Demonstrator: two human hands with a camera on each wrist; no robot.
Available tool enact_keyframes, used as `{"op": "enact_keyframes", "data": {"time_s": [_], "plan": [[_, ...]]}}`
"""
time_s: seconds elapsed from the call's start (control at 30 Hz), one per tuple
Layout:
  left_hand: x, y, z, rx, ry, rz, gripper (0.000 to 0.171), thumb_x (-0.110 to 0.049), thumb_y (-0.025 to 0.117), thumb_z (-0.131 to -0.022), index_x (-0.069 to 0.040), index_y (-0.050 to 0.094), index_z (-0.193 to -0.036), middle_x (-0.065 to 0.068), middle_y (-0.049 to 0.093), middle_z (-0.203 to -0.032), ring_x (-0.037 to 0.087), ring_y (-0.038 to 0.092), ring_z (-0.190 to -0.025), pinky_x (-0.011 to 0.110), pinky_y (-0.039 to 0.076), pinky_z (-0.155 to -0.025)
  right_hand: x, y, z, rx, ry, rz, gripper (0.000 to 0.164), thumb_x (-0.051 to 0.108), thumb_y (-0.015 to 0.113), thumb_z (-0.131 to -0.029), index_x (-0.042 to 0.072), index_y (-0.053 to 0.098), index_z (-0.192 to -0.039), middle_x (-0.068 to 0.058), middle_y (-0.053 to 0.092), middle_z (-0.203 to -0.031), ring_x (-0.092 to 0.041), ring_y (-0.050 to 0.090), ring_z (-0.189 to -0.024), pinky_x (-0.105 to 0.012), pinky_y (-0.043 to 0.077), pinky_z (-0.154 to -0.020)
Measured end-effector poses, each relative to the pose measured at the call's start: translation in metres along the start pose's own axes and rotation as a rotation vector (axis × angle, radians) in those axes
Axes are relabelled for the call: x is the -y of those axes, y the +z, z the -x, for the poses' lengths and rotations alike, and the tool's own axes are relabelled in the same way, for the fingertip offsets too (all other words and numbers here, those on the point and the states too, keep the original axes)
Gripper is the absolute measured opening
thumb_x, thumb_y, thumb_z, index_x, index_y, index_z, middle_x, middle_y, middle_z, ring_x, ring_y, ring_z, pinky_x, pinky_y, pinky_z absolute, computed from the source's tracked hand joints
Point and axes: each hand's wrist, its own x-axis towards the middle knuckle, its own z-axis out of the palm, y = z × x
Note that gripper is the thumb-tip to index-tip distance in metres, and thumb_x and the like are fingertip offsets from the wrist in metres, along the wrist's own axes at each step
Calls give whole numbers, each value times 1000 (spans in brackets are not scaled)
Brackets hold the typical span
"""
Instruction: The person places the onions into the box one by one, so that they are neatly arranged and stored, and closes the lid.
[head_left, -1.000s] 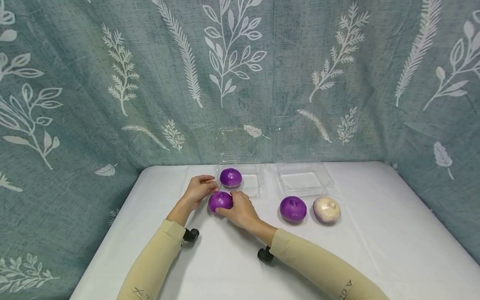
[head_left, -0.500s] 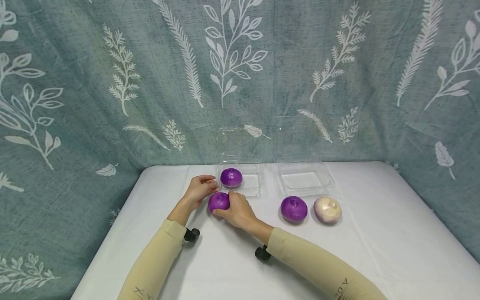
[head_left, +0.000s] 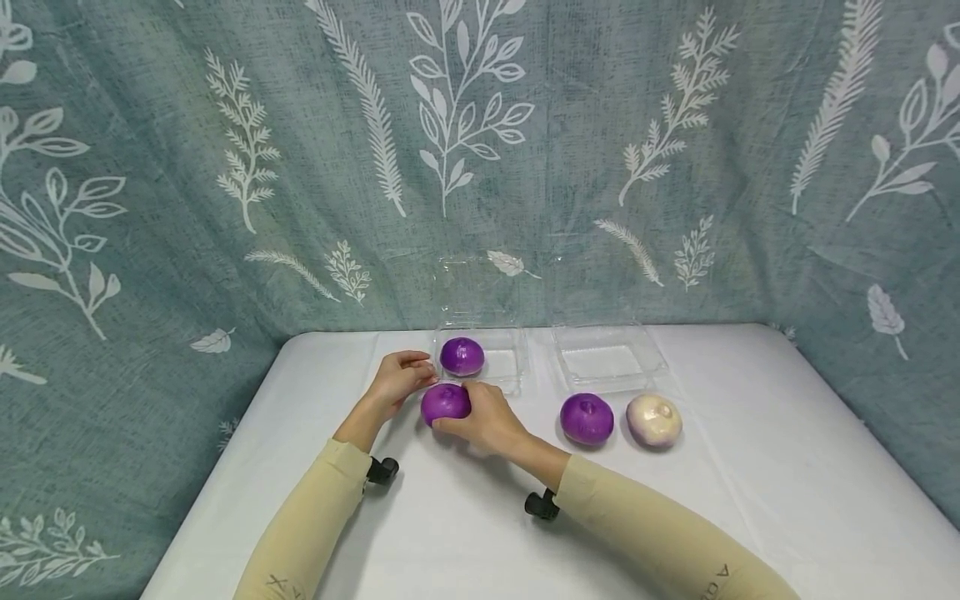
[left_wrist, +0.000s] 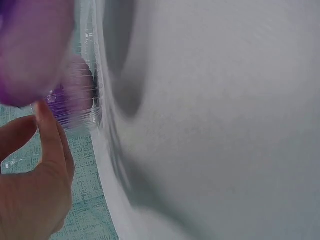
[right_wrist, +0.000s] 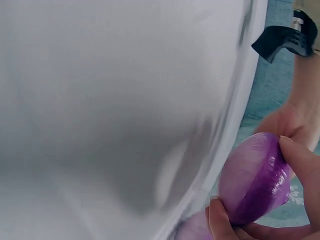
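My right hand point(head_left: 486, 419) grips a purple onion point(head_left: 446, 402) in front of the left clear plastic container. In the right wrist view, thumb and fingers curl round this onion point(right_wrist: 254, 180), which is held above the white table with its pale purple underside showing. My left hand point(head_left: 400, 382) is by the left wall of that clear container point(head_left: 504, 364), its fingers loosely bent. Whether its fingertips touch the wall, I cannot tell. In the left wrist view, the left hand point(left_wrist: 42, 185) has thumb and forefinger close together below the held onion. A second purple onion point(head_left: 462, 357) sits in the container's left half.
Another clear container point(head_left: 607, 363), lid up, stands to the right at the table's point(head_left: 750, 467) back edge. In front of it are a purple onion point(head_left: 587, 418) and a whitish onion point(head_left: 654, 421). A patterned blue-green curtain point(head_left: 570, 167) hangs behind.
My right hand and the onion in it shift slightly left, then back to the right. The left hand stays in place, and the other onions and containers do not move.
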Motion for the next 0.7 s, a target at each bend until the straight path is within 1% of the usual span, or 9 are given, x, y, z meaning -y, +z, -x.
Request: {"op": "enact_keyframes", "data": {"time_s": [0.1, 0.23, 0.47, 0.57, 0.7], "plan": [[1, 0, -1, 2, -1, 7, 44, 8, 60, -98, 16, 48, -140, 18, 63, -105, 16, 69, -86, 27, 63, -89, -3, -9, 3, -1, -12, -8, 63, 33, 88, -80, -3, 63, -126, -17, 71, -113, -28, 70, -102, -40, 61, -90], [1, 1, -1, 0, 1, 14, 45, 10, 59, -97, 17, 47, -140, 13, 63, -99, 13, 68, -82, 25, 63, -85, -5, -22, 5, -8, -20, -9, 62, 32, 88, -81, -3, 63, -126, -16, 71, -112, -27, 70, -100, -40, 61, -90], [0, 2, -1, -7, -2, 11, 46, 9, 60, -97, 17, 47, -140, 14, 63, -101, 12, 68, -80, 24, 64, -83, -5, -43, 6, -16, -7, 35, 61, 34, 88, -80, -2, 64, -123, -13, 72, -110, -24, 69, -98, -37, 61, -87], [0, 2, -1, -8, -6, 9, 46, 9, 60, -97, 17, 47, -140, 13, 63, -100, 12, 68, -79, 23, 64, -81, -7, -49, 6, -20, -15, 46, 60, 34, 89, -80, -2, 65, -121, -13, 71, -108, -24, 69, -96, -36, 62, -85], [0, 3, -1, -10, -3, 12, 45, 10, 59, -97, 18, 47, -139, 12, 62, -97, 11, 67, -77, 22, 64, -79, -8, -56, 5, -26, -28, 66, 63, 35, 88, -80, -4, 63, -124, -15, 71, -110, -25, 68, -96, -37, 62, -84]]}}
